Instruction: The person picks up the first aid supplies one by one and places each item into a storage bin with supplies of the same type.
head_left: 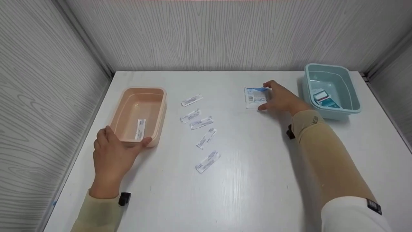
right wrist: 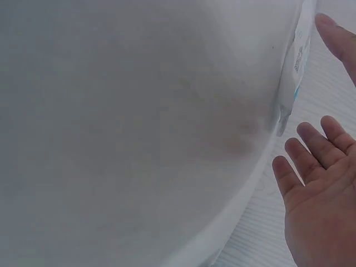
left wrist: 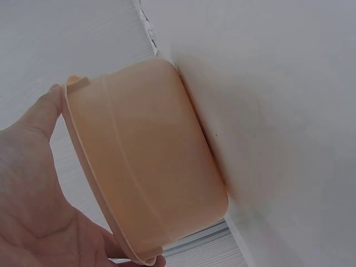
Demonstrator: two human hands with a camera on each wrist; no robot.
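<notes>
A white table [head_left: 251, 187] is supporting a peach tub [head_left: 132, 112] at left and a blue tub [head_left: 343, 88] at right. The left hand [head_left: 113, 156] is gripping the peach rim; the right hand [head_left: 282, 99], fingers spread, is hovering by a flat packet [head_left: 253, 98]. Five slim sachets [head_left: 206, 138] are lying centrally.

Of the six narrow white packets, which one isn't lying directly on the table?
The narrow packet inside the peach tub, whose rim the left hand grips; the other five lie loose on the white table.

Soft glare on the tabletop [head_left: 238, 187]
</notes>
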